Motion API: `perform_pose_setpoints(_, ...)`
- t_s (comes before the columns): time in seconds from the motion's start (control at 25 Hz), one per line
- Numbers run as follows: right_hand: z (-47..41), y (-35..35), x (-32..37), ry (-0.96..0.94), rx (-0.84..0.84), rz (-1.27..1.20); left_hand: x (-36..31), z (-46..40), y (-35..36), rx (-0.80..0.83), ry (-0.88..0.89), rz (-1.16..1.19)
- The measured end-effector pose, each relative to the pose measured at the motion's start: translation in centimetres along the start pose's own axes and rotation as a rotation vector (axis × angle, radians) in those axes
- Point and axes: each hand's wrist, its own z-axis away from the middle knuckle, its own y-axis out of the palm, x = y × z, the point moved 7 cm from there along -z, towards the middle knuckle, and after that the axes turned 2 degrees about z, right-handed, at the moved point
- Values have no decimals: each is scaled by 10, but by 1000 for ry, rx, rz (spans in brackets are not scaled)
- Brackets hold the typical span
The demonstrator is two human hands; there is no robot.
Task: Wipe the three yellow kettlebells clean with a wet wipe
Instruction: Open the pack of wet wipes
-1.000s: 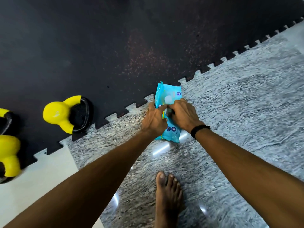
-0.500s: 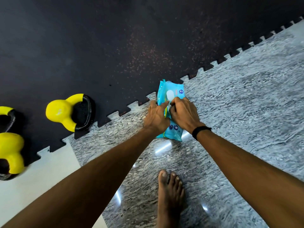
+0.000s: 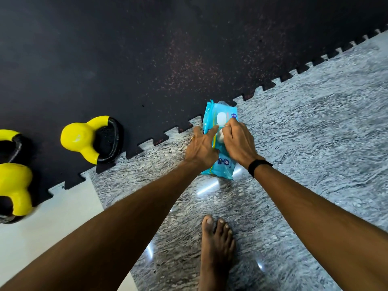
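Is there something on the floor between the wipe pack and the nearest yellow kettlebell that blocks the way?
Nothing visible does. Between the wipe pack and the nearest kettlebell lie only bare granite floor and the black mat's toothed edge. Both hands are at the pack.

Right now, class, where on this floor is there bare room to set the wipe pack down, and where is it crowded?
Free: the stone floor right of the right hand, and the black mat beyond the wipe pack. Crowded: the left edge, where three kettlebells cluster, and between both hands, including the left hand.
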Motion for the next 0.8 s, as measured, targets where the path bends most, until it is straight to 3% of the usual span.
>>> perform_pose_setpoints(0.28,4,-6,-5,160,-58,-560,1,-2,6,-19,-38,89)
perform_pose_setpoints(0.52,-3,-11,5,233,51,-776,-6,9,-33,-115,-38,589)
perform_pose_setpoints(0.64,-2,-19,30,221,183,-850,-5,10,-57,-125,-36,796)
perform_pose_setpoints(0.8,3,-35,73,87,503,-843,-3,18,-92,-248,36,748)
